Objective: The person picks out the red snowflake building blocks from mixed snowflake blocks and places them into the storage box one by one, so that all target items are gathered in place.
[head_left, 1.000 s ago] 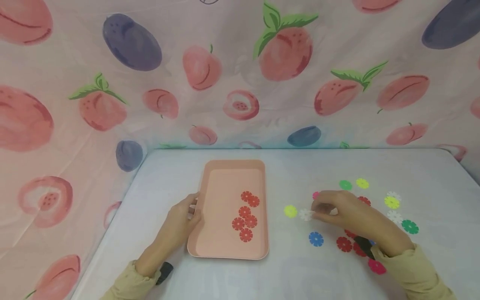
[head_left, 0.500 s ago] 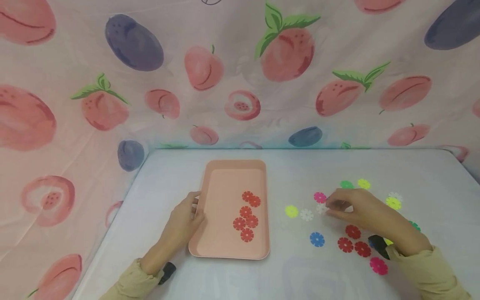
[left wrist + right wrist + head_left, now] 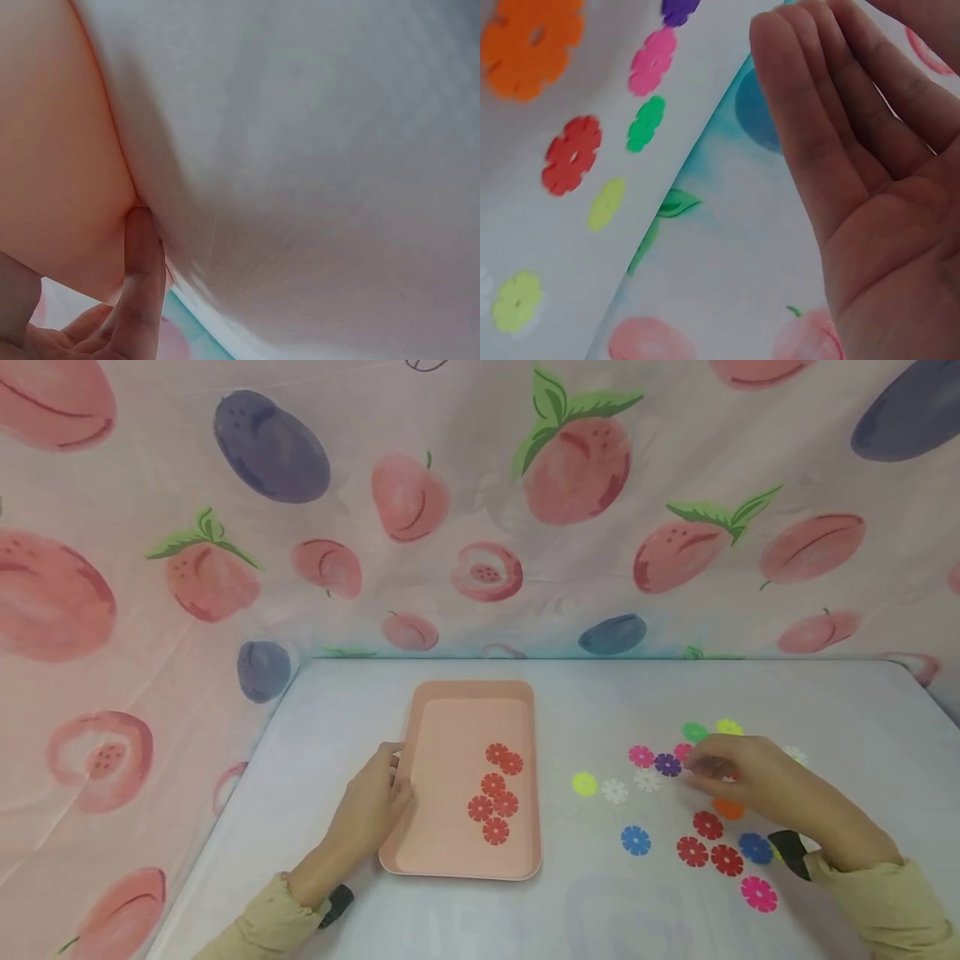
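Observation:
My left hand point(image 3: 369, 806) grips the left rim of a pale pink rectangular tray point(image 3: 442, 752). The thumb is over the tray, and a fingertip point(image 3: 142, 225) presses its edge from outside. Several red snowflake building discs point(image 3: 492, 785) lie in the tray's right half. My right hand point(image 3: 750, 774) is over the scattered discs right of the tray, fingers extended and nothing between them. By its fingertips are a purple disc point(image 3: 667, 765) and a pink disc point(image 3: 641, 756). The right wrist view shows an orange disc point(image 3: 532, 56) and a red disc point(image 3: 571, 155) beside the hand.
Around the right hand lie blue discs point(image 3: 636, 840), white discs point(image 3: 615, 791), dark red discs point(image 3: 692, 852), yellow discs point(image 3: 584, 784) and a green disc point(image 3: 694, 732). A fruit-patterned curtain point(image 3: 480, 510) stands behind the white table point(image 3: 585, 902).
My right hand has moved right, away from a white disc and across the scattered discs, uncovering the purple, pink and orange ones. The left hand and tray keep their place.

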`<state>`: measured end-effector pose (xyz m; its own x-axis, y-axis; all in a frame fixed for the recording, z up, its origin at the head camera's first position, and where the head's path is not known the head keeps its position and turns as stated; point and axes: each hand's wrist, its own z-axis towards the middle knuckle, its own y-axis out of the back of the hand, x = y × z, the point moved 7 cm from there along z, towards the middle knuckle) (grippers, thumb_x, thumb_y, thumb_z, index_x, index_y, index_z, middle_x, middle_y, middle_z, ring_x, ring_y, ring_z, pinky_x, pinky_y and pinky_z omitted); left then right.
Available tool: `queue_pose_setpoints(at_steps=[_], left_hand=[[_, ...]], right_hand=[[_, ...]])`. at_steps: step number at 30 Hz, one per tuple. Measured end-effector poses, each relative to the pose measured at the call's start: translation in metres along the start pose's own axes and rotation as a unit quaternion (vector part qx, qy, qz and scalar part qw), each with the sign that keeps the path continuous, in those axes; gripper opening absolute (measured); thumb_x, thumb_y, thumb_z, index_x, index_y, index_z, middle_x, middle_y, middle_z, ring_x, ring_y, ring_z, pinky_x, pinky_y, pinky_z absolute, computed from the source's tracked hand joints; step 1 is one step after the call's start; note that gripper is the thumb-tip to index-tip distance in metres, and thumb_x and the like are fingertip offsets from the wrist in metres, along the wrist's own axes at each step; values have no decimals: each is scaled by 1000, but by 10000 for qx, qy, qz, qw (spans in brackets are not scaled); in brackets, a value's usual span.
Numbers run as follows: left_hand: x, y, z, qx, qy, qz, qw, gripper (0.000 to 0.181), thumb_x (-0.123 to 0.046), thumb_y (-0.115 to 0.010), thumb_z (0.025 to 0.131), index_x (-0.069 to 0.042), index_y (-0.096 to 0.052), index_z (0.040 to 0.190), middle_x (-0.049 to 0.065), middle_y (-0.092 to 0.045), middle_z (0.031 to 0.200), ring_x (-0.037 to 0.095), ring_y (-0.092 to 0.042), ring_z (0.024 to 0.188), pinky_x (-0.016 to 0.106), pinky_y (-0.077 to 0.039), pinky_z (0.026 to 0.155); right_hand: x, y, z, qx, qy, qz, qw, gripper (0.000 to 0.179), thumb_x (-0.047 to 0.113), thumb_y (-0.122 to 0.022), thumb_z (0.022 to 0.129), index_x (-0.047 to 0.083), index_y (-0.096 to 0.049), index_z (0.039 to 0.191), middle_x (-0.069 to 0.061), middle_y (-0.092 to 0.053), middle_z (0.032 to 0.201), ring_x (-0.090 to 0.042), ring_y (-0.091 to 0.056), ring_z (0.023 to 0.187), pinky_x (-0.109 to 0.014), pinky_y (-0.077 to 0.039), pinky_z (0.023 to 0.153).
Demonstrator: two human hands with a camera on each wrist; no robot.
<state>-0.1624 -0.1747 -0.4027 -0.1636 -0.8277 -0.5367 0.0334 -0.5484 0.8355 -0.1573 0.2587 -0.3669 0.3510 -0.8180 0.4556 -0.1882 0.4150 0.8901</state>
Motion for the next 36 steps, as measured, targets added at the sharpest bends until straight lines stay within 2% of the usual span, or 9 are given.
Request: queue_pose_setpoints(at_steps=[5,13,21,28,36], left_hand=[[1,-1,0,3,-17,-17,10000,44,-5,-57,93,-2,-49,136,12,-67,110,22,-68,92,34,-57,72],[2,-1,0,76,36,-22,10000,42,-5,-56,94,0,-50,136,12,-67,112,20,-68,92,30,-56,70],[3,-1,1,100,91,-84,9999,42,-4,-57,94,0,-51,136,12,-67,111,18,-67,88,30,-56,70],[4,2,0,156,82,-331,9993,43,-4,-57,94,-1,-52,136,13,-68,111,19,-68,85,33,-57,73],[8,2,0,253,65,-595,9979,44,-4,-58,94,-2,-52,138,14,-67,114,21,-69,90,33,-58,75]], right_hand=[[-14,0,-3,128,-309,35,9994,28,24,-82,81,10,-72,104,8,-69,92,-13,-67,86,-20,-56,72],[-31,-3,-5,265,-497,111,9984,32,20,-82,80,6,-71,107,4,-69,95,-18,-67,89,-20,-56,72],[-44,-7,-7,318,-771,152,9964,38,19,-83,79,4,-69,111,-2,-69,99,-26,-67,93,-37,-60,76],[-52,-5,-8,287,-767,-24,9966,44,21,-84,79,3,-67,115,-6,-67,103,-28,-64,94,-42,-60,77],[-56,-5,-9,152,-677,-127,9975,44,18,-84,78,4,-66,116,-8,-67,105,-31,-64,96,-45,-59,78]])
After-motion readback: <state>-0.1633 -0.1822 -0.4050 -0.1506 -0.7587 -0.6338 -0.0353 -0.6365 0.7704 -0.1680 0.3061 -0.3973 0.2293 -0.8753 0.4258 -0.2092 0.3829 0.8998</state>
